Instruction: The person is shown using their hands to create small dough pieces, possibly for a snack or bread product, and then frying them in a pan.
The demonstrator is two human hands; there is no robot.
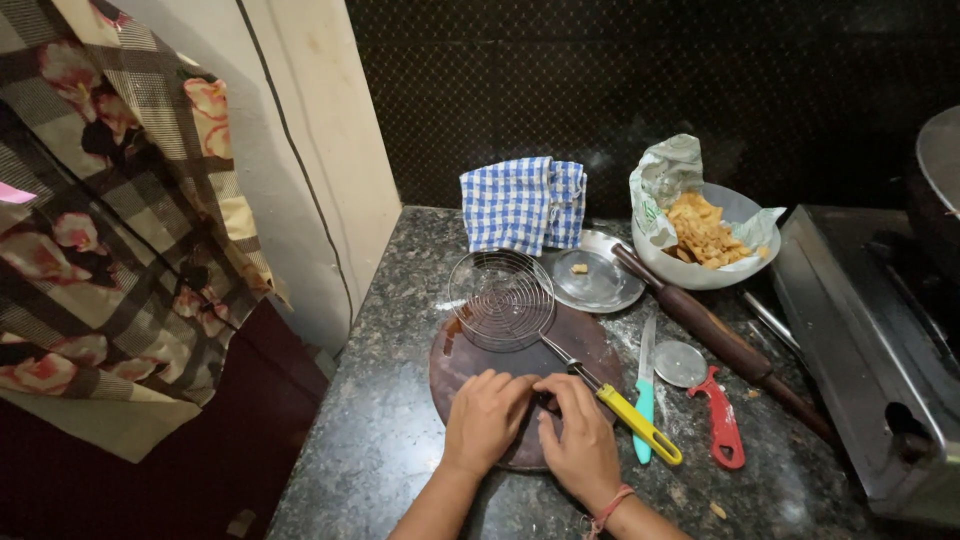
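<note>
Lower centre: left hand (484, 418) and right hand (577, 438) pressed fingertips-together on round board (470, 375), working something hidden; wire skimmer (502, 298) parked above on the desk (400, 400).

Quick count of the counter: two hands (487, 418) (578, 440), one round wooden board (470, 365), one wire skimmer (502, 298), one rolling pin (722, 340), one knife (645, 385), one red-handled round cutter (712, 405), one steel plate (598, 280), one white bowl (735, 215) of fried snacks (too many pieces to count), one blue checked cloth (523, 203), one stove (875, 340).
</note>
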